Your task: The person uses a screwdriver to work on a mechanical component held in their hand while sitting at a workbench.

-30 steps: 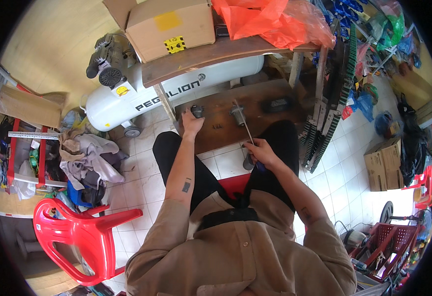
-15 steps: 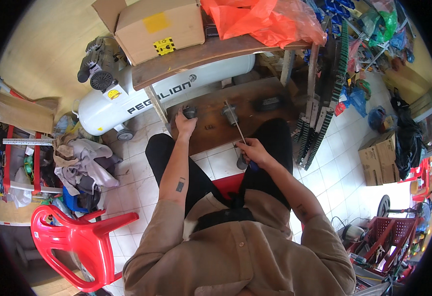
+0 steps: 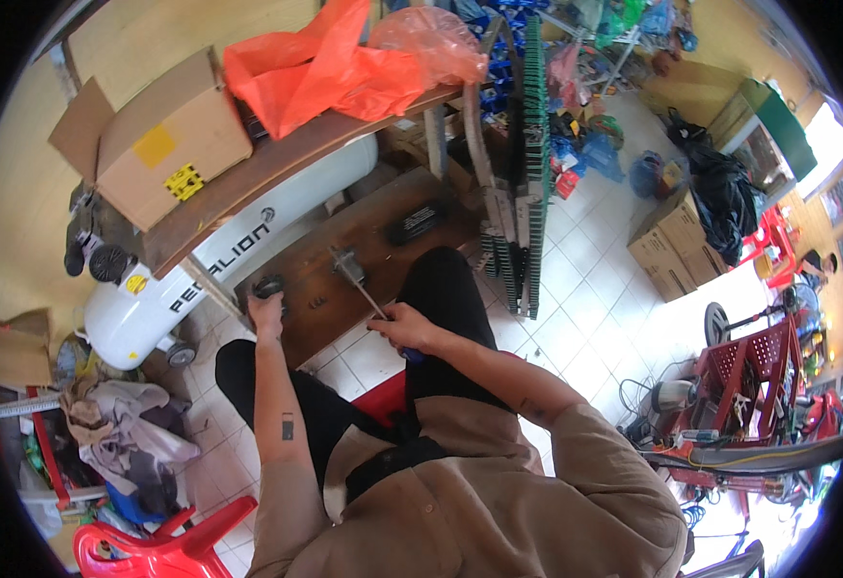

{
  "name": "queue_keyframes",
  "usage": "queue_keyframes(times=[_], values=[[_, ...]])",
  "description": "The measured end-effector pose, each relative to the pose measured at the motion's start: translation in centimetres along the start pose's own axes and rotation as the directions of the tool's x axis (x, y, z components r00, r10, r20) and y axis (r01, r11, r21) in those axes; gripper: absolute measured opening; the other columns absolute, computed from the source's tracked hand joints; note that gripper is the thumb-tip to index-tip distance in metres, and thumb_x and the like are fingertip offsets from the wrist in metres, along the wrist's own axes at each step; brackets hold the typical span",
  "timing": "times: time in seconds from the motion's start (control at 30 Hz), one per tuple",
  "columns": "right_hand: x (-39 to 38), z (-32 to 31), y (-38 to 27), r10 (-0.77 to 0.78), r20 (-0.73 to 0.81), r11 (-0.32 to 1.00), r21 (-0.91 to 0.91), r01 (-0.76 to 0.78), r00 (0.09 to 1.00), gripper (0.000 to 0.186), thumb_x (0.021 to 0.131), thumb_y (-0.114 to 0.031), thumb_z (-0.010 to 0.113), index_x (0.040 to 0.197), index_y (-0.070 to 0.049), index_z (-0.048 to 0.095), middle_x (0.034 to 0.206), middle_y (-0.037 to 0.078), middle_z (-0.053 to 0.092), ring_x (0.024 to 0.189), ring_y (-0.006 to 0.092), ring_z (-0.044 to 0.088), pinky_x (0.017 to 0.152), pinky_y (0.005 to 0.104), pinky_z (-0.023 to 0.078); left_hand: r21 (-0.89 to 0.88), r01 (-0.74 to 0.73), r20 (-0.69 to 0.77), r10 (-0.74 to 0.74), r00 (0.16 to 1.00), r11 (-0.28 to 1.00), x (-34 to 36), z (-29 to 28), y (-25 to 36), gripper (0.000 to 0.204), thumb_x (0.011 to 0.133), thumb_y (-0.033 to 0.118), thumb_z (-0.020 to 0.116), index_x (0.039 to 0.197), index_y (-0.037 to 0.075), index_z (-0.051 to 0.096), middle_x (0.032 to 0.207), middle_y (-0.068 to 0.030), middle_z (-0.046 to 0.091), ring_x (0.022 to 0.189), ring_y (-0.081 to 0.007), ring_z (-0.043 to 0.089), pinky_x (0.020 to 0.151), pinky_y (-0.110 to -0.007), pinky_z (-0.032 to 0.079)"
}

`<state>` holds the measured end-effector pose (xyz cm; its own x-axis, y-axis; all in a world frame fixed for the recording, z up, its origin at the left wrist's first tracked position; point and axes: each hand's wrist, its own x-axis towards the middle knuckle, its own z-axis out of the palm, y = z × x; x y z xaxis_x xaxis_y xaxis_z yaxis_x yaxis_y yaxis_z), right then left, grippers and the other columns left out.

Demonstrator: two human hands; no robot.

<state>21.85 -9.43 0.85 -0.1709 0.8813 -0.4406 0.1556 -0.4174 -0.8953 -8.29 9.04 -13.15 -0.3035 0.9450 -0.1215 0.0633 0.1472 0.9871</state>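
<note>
My left hand (image 3: 265,312) is closed around a dark, round part (image 3: 269,285) at the left end of a brown wooden board (image 3: 296,332). In my right hand (image 3: 406,328) is a long screwdriver (image 3: 373,302); a bit of its blue handle shows below the fist. Its thin shaft slants up and to the left, toward a small grey metal part (image 3: 348,265) on the board; whether the tip touches that part, I cannot tell. Farther right on the board lies a dark flat piece (image 3: 416,223). Small loose bits (image 3: 317,302) lie between my hands.
Behind the board stands a white air compressor tank (image 3: 132,323). A wooden shelf (image 3: 214,207) above it carries a cardboard box (image 3: 171,135) and orange plastic bags (image 3: 320,77). Upright green-edged racks (image 3: 535,164) stand at the right. A red chair (image 3: 152,544) is at lower left.
The view has turned to the right, so the board, shelf and tank sit farther left in the picture. Both hands keep their hold on the dark part and the screwdriver.
</note>
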Motion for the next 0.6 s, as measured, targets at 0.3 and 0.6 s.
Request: queue_keyframes(times=[0.3, 0.6], values=[[-1.1, 0.0, -0.5, -0.02, 0.036, 1.0, -0.012, 0.021, 0.999, 0.036, 0.095, -0.03, 0.061, 0.112, 0.001, 0.064, 0.068, 0.002, 0.051, 0.05, 0.0122, 0.052, 0.045, 0.03, 0.049, 0.465, -0.05, -0.064, 0.09, 0.994, 0.884, -2.5, 0.2, 2.8, 0.073, 0.073, 0.014, 0.077, 0.138, 0.001, 0.047, 0.14, -0.0315, 0.039, 0.134, -0.0412, 0.035, 0.113, -0.05, 0.026], [0.6, -0.2, 0.6, -0.061, -0.196, 0.929, 0.346, 0.128, 0.979, 0.046, 0.095, -0.025, 0.056, 0.132, 0.001, 0.044, 0.075, 0.006, 0.051, 0.054, 0.0142, 0.051, 0.048, 0.0318, 0.043, 0.692, -0.412, 0.223, 0.367, 0.903, 0.593, -8.8, 5.5, 11.4, 0.063, 0.084, 0.032, 0.071, 0.135, 0.001, 0.049, 0.131, -0.0296, 0.053, 0.126, -0.0462, 0.046, 0.109, -0.051, 0.034]])
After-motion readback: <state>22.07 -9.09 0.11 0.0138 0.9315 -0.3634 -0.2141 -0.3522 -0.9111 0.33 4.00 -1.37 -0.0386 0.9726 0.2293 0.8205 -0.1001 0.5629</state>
